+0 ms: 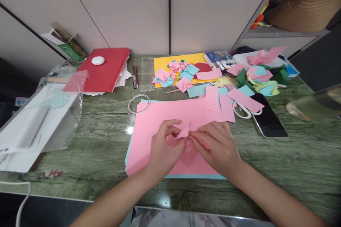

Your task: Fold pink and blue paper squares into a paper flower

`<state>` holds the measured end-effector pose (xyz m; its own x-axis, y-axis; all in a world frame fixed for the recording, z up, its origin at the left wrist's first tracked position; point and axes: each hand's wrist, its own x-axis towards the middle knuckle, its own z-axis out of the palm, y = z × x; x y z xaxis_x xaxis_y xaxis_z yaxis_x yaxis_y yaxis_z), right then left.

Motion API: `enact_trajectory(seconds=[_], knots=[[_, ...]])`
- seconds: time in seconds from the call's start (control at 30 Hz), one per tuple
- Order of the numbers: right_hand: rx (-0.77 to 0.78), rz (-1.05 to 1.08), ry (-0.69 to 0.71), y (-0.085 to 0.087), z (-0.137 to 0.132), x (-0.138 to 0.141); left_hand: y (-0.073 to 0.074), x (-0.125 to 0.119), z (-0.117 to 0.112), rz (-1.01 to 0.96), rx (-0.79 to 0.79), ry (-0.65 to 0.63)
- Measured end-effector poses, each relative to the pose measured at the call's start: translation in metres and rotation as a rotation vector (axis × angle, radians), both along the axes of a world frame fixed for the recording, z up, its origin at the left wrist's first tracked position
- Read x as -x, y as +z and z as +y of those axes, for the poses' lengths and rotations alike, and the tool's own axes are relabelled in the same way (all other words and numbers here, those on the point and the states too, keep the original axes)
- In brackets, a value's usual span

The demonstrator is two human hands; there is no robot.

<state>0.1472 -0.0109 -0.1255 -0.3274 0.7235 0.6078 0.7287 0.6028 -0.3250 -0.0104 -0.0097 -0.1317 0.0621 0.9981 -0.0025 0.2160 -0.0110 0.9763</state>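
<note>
A small pink paper piece is pinched between my two hands above a stack of large pink sheets on the green table. My left hand curls its fingers round the piece's left side. From the right, my right hand grips it with fingertips pressed together. One corner of the piece sticks up between the thumbs. A light blue sheet shows under the pink stack.
Pink strips, scissors and a dark phone lie to the right. Folded pink and blue squares sit on a yellow sheet behind. A tape roll, pens, a red folder and a plastic bag are left.
</note>
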Motion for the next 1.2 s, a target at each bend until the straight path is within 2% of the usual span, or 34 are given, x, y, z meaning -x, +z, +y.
enact_trajectory(seconds=[0.23, 0.47, 0.77, 0.9, 1.2], knots=[[-0.054, -0.033, -0.007, -0.001, 0.0013, 0.0014, -0.0008, -0.0016, -0.0018, 0.016, -0.001, -0.003], [0.03, 0.02, 0.013, -0.0004, 0.0002, -0.0018, -0.0001, -0.0009, -0.0003, 0.006, 0.004, -0.003], [-0.028, -0.056, 0.048, -0.0042, 0.0018, -0.0009, 0.0014, 0.0007, -0.0033, 0.224, -0.138, -0.025], [-0.027, -0.032, 0.031, -0.0031, 0.0023, 0.0004, 0.0008, -0.0006, -0.0028, 0.155, -0.093, -0.026], [0.1, 0.099, 0.053, -0.0021, 0.0027, -0.0028, 0.0, -0.0006, 0.0, -0.032, 0.009, -0.034]])
